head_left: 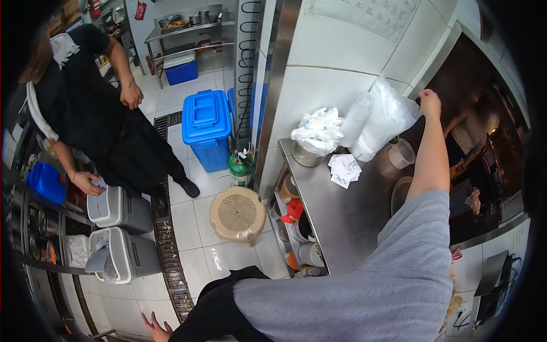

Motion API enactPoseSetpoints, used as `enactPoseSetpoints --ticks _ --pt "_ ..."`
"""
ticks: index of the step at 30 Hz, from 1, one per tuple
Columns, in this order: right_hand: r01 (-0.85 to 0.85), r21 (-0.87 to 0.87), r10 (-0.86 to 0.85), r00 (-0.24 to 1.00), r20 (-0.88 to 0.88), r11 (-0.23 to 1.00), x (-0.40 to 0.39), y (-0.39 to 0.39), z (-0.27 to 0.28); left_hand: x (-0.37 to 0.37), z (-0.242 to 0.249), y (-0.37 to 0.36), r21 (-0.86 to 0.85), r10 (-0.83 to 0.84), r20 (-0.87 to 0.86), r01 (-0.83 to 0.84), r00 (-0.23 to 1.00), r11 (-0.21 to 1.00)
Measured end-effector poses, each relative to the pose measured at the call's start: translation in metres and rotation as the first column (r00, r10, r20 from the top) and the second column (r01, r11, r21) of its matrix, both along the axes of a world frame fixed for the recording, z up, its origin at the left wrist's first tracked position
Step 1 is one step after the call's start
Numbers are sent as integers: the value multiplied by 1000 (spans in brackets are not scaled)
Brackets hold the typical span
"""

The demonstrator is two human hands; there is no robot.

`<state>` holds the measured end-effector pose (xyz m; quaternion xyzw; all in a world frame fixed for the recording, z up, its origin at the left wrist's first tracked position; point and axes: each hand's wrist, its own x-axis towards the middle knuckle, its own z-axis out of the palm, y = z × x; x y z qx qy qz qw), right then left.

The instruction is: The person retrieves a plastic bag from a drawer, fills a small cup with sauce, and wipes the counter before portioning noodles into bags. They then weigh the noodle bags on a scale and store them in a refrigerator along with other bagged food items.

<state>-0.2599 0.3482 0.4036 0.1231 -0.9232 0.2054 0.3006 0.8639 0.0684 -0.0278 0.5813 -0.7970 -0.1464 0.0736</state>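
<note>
My right hand [431, 104] is stretched out over the steel counter [347, 216], fingers closed at the corner of a pack of clear plastic bags [388, 117]. The bags seem pinched there, though the fingertips are partly hidden. Beside the pack, white plastic bags [319, 130] fill a metal pot [307, 155]. Slips of printed paper [344, 170] lie in front of them. A clear plastic tub [401, 154] stands under my forearm. Low at the left edge, my left hand [155, 329] has its fingers spread and holds nothing.
A co-worker in black [108, 108] stands at the left, one hand by a grey bin [105, 206]. A second grey bin [117, 256], a beige stool [237, 214], a blue lidded bin [206, 131] and a green gas cylinder [240, 166] occupy the floor. A floor drain grate [165, 233] runs alongside.
</note>
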Motion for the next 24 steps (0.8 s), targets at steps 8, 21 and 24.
enactPoseSetpoints --ticks 8,21,24 --pt "148 -189 -161 985 -54 971 57 -14 -3 6 31 30 32 254 214 -266 943 963" --pt "-684 -702 116 727 -676 198 63 2 107 -110 137 20 76 256 290 -288 922 955" --pt "-794 -553 256 605 -754 251 140 -34 135 -142 116 -2 -61 69 -239 -86 968 994"
